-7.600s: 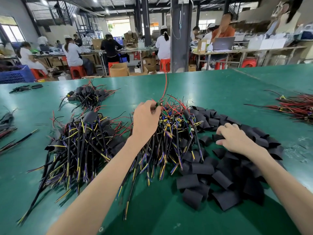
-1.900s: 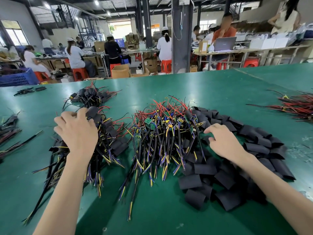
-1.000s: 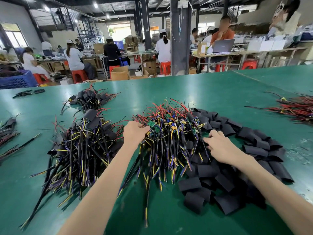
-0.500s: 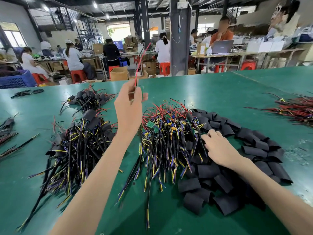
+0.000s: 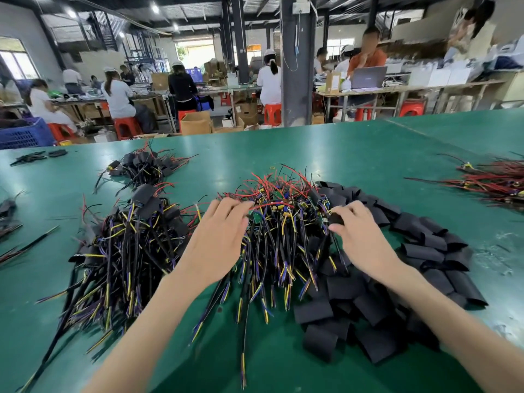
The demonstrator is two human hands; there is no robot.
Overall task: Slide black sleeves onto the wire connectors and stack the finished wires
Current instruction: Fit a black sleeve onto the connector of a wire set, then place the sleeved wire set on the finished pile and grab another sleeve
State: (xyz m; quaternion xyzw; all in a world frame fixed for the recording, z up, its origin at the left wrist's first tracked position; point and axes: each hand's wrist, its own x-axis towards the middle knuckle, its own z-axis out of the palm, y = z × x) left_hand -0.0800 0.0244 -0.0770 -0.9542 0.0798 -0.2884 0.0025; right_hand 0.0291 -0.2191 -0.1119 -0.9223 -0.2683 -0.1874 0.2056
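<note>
Three heaps show how far the work has got. On your left lies the finished stack (image 5: 127, 245), wires with black sleeves over their connectors, and a smaller sleeved heap (image 5: 144, 165) sits beyond it. In the middle is the bare pile (image 5: 283, 231), its connectors and small green boards uncovered and its red leads splayed to the far side. Touching it on the right, the loose sleeves (image 5: 425, 251) spread over the tabletop (image 5: 368, 154). Your left hand (image 5: 215, 242) reaches into the top of the bare pile with fingers bent at a red lead. Whether its grip has closed on a wire cannot be told, as the fingertips are lost among the wires. Your right hand (image 5: 363, 239) has its grip closed on one sleeve (image 5: 336, 218), pinched between thumb and fingers at the pile's right edge and not yet on any connector. A red bundle (image 5: 493, 180) lies well apart at far right. Judgement: roughly half done. The bare pile looks about as large as the finished stack, and sleeves are plentiful. The step in hand is pairing one wire with the held sleeve.
</note>
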